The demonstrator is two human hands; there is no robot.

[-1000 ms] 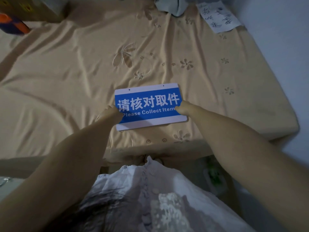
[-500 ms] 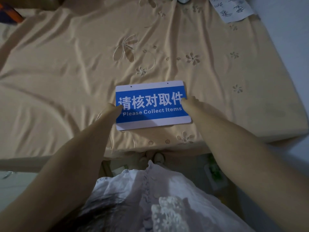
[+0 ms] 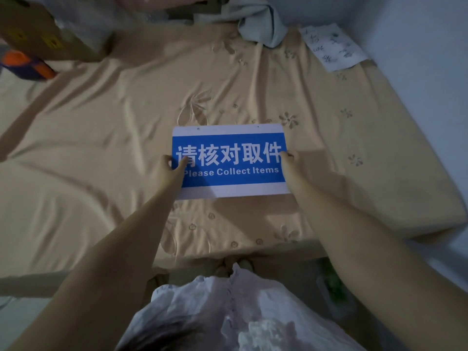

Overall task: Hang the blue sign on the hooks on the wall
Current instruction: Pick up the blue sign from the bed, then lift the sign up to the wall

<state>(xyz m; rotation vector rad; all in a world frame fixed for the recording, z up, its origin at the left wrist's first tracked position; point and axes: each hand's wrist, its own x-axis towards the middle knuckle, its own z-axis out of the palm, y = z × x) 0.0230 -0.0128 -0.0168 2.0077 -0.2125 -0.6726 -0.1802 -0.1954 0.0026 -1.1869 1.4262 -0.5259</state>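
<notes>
Hands hold the blue sign [image 3: 229,160] over the bed: the left hand [image 3: 170,166] pinches its left edge with fingers curled round it, and the right hand [image 3: 288,162] pinches its right edge. Below lies a tan sheet [image 3: 101,138] with flower shapes. A cardboard box [image 3: 43,34] sits far left, its inside hidden. A paper note [image 3: 331,46] lies by the pale wall [image 3: 425,59]

White lace-trimmed garment [image 3: 228,307] — bare forearms
</notes>
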